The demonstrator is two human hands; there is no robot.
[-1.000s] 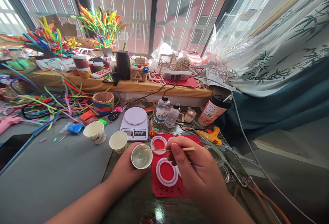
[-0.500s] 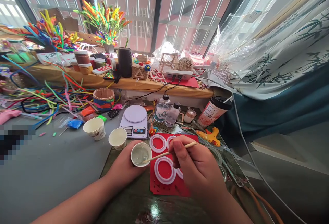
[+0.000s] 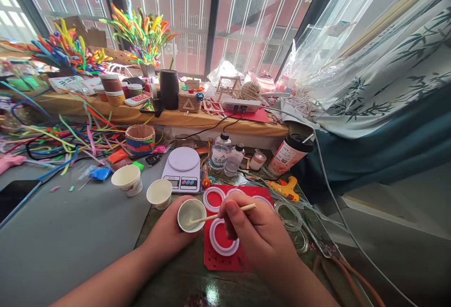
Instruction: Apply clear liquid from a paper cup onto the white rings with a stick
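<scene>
The stick (image 3: 207, 218) was pinched by the fingers of the right hand (image 3: 256, 229), its long axis slanting leftward into the cup (image 3: 192, 205). The cup, left of those fingers, was clasped around its side by the left hand (image 3: 171, 225), whose fingers were partly hidden.

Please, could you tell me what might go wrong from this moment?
1. The left hand holds a cup of liquid; if tipped, it could spill onto the nearby red sheet.
2. The stick in the right hand reaches into the cup; if lifted out, it might drip on the rings.
3. A second cup stands close to the left hand, which might knock it over.
</scene>
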